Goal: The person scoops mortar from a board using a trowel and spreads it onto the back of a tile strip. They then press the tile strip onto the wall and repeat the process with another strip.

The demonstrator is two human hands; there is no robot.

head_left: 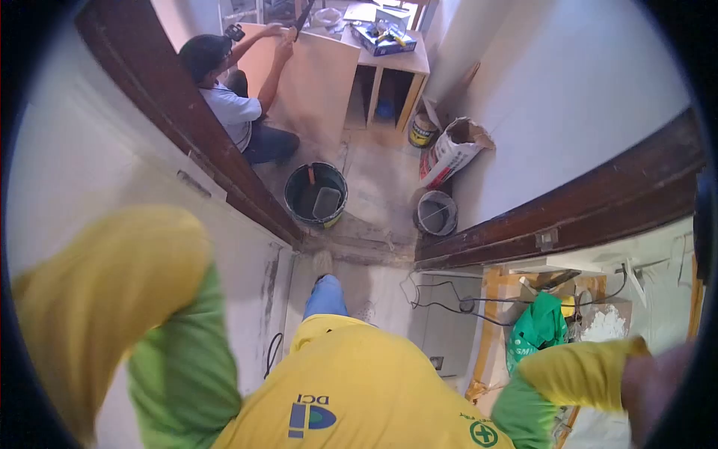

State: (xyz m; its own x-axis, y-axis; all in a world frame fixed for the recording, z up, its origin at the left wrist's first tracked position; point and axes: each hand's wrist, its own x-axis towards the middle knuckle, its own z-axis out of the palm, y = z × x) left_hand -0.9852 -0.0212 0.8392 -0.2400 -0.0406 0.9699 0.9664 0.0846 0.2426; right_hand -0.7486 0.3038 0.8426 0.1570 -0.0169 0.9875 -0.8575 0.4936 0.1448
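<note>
1. Nearest the lens are our own yellow shirt (351, 389) and the lifted left sleeve (112, 299). The left hand lies outside the picture.
2. The right hand (658, 389) shows only as a blur at the lower right edge, past the yellow cuff. We cannot tell whether its grip is spread or pressed together. Nothing is seen in it.
3. The thing nearest that hand is a green bag (538, 329). It sits below us among clutter, just beside a white powder heap (604, 323).
4. Handling, in our judgement: the bag is thin plastic, soft and slippery, and probably light. We would take it by the bunched top, since the side could tear.
5. A black cable (449, 303) trails across the floor to its left. Our leg (325, 295) stands at the threshold.
6. Beyond the dark door frame (224, 165) stand a black bucket (315, 196) with a tool in it and a grey bucket (437, 213). An open sack (452, 153) leans on the wall.
7. Farthest off, a co-worker (232, 105) sits with both hands on an upright board (314, 82), beside a counter (415, 63).
</note>
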